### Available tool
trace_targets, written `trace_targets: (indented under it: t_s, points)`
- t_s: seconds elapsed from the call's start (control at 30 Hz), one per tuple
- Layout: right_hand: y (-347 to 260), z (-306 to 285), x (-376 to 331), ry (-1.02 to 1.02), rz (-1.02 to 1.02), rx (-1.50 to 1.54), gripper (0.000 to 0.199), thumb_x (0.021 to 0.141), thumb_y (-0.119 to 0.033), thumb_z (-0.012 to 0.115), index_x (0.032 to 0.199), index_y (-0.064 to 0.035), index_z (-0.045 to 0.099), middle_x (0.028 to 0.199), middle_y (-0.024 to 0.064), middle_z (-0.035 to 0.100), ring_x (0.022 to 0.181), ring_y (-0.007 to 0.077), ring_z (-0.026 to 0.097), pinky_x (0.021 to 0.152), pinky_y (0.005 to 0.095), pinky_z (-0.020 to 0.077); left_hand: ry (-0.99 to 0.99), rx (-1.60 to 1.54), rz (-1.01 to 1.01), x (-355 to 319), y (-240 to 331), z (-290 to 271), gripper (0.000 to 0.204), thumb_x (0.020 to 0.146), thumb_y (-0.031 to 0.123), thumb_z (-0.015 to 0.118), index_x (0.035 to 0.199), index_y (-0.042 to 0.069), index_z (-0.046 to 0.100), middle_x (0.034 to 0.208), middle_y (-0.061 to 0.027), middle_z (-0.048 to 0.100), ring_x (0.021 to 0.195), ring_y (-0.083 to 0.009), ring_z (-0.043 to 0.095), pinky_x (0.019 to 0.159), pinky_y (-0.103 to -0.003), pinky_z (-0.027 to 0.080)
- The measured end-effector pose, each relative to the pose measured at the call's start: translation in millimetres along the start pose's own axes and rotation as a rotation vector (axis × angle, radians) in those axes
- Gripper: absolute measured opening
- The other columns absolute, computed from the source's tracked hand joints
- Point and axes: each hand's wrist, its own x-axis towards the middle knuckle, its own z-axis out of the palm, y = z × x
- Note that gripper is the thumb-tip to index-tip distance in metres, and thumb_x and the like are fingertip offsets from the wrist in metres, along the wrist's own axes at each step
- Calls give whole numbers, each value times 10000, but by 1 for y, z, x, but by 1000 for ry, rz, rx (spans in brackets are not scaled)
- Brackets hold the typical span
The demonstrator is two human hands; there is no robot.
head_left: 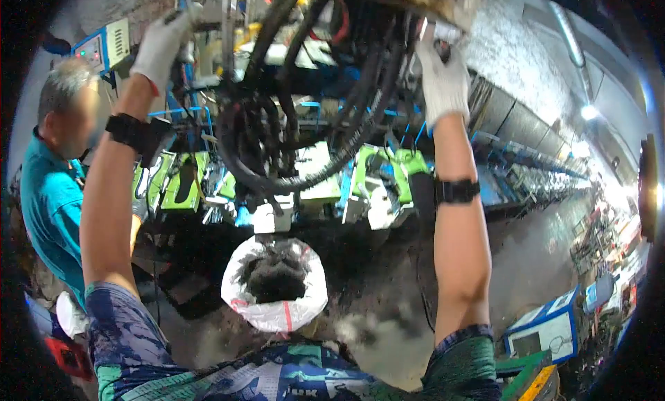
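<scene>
Both grips are unclear: left hand (pixel 161 48) and right hand (pixel 445 82) flank a machine (pixel 443 3), probably heavy and rigid, best held by its sides, clear of hoses (pixel 353 141)

White-gloved hands (pixel 445 79), black armbands (pixel 458 191), blue-green sleeves (pixel 128 328), seemingly printed.
</scene>
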Motion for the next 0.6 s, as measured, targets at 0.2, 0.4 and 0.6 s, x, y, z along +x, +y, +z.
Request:
trace_targets:
  t_s: [0.2,0.4,0.6]
  points:
    - [-46,-50,-48,472,-488,-68,781,797,-413,836,1467,-129,554,1278,175,597,1171,373,628,1055,483,503,-298,-417,-277,-42,42,10,305,1014,369,718,834,166,580,644,89,448,513,-56,399,472,-254,337]
    - [-102,-95,-54,362,-732,-416,783,741,-373,853,1454,-200,580,1411,196,534,1300,422,549,1077,533,490,-407,-486,-289,-72,78,-4,278,1023,338,703,847,173,565,637,84,468,513,-62,426,488,-269,366]
    - [-121,-136,-73,360,-810,-595,892,728,-93,766,1575,-167,496,1568,217,517,1444,414,483,1225,451,384,-440,-592,-249,-95,109,-16,217,981,274,738,852,133,634,581,57,473,453,-104,421,431,-309,308]
